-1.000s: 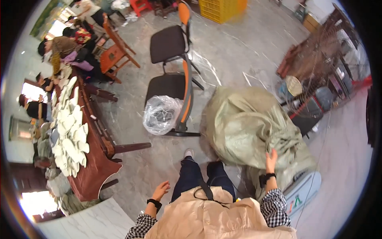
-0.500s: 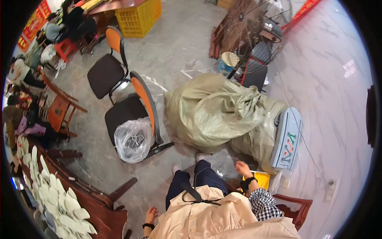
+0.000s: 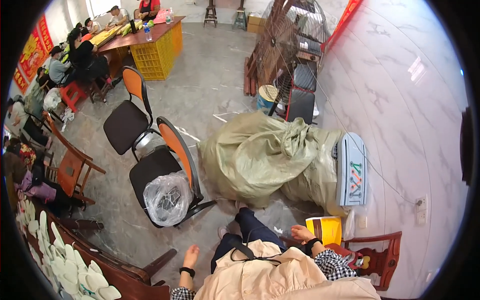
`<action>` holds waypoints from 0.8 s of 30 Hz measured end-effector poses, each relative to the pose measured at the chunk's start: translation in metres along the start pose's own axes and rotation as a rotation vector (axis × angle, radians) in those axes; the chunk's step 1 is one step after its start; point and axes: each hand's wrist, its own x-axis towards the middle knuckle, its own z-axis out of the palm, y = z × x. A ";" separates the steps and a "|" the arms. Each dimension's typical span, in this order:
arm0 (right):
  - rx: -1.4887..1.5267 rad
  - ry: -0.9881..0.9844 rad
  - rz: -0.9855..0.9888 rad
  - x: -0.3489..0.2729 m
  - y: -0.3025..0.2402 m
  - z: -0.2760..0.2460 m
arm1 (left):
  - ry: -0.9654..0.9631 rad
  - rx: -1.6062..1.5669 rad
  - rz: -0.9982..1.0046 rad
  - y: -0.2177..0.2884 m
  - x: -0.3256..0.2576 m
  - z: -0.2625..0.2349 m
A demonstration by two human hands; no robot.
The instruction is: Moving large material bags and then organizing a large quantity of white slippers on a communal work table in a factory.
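Note:
My left hand (image 3: 190, 256), with a black band at the wrist, hangs beside my left hip and holds nothing that I can see. Its fingers look loosely open, though they are small in the picture. In front of my right hip, my right hand (image 3: 302, 233) is loosely open and empty, also with a black wristband. Closest to it is a yellow bag or box (image 3: 331, 230) by a red wooden chair (image 3: 392, 257). A large tied green woven sack (image 3: 245, 155) stands ahead of my legs. Against it leans a stack of pale blue patterned pieces (image 3: 353, 170).
Two black-seated orange-backed chairs (image 3: 125, 125) stand ahead left, the nearer holding a clear plastic bag (image 3: 168, 199). White sole-shaped pieces (image 3: 65, 255) cover a dark table at lower left. A caged fan (image 3: 285, 50) stands far right. People sit around a table (image 3: 132, 37) beyond.
My view has tilted up, showing more of the far table and people. My left hand has come further into view. My right hand has dropped lower and turned inward.

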 end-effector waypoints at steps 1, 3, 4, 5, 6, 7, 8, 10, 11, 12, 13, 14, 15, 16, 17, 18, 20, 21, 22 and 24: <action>-0.157 -0.054 -0.105 0.007 -0.013 -0.001 | 0.021 0.090 0.095 0.021 0.018 0.002; -0.352 -0.133 -0.306 0.029 -0.040 0.010 | 0.056 0.176 0.193 0.067 0.044 0.009; -0.374 -0.189 -0.369 0.042 -0.062 0.018 | 0.029 -0.067 0.097 0.095 0.054 0.022; -0.456 -0.246 -0.450 0.050 -0.093 0.034 | 0.012 -0.310 -0.002 0.118 0.062 0.031; -0.449 -0.292 -0.608 0.060 -0.121 0.053 | 0.021 -0.321 0.005 0.138 0.071 0.041; -0.496 -0.334 -0.706 0.047 -0.166 0.081 | -0.072 -0.652 -0.077 0.148 0.077 0.044; -0.435 -0.413 -0.659 0.041 -0.206 0.105 | -0.184 -0.982 -0.152 0.159 0.083 0.051; -0.382 -0.403 -0.825 0.053 -0.264 0.139 | -0.147 -1.313 -0.275 0.186 0.113 0.078; -0.363 -0.384 -0.865 0.073 -0.288 0.152 | -0.091 -1.389 -0.338 0.210 0.120 0.099; -0.347 -0.400 -0.867 0.071 -0.316 0.180 | -0.073 -1.410 -0.326 0.204 0.133 0.095; -0.335 -0.426 -0.868 0.063 -0.343 0.210 | -0.117 -1.765 -0.282 0.183 0.146 0.088; -0.380 -0.443 -0.900 0.063 -0.366 0.230 | -0.187 -2.109 -0.235 0.174 0.159 0.089; -0.423 -0.448 -0.924 0.069 -0.384 0.247 | 0.016 -2.139 -0.263 0.183 0.170 0.091; -0.423 -0.471 -0.949 0.081 -0.400 0.265 | 0.016 -2.151 -0.264 0.188 0.180 0.091; -0.424 -0.504 -0.967 0.092 -0.410 0.284 | 0.031 -2.107 -0.261 0.187 0.186 0.088; -0.411 -0.536 -0.972 0.097 -0.419 0.304 | 0.055 -2.064 -0.261 0.182 0.188 0.087; -0.353 -0.649 -0.939 0.100 -0.438 0.321 | 0.294 -1.973 -0.242 0.219 0.178 0.102; -0.323 -0.677 -0.882 0.087 -0.441 0.337 | 0.335 -2.012 -0.181 0.209 0.168 0.097; -0.294 -0.701 -0.832 0.078 -0.440 0.353 | 0.371 -2.045 -0.109 0.198 0.162 0.092; -0.260 -0.692 -0.808 0.108 -0.440 0.372 | 0.400 -2.070 -0.107 0.172 0.159 0.091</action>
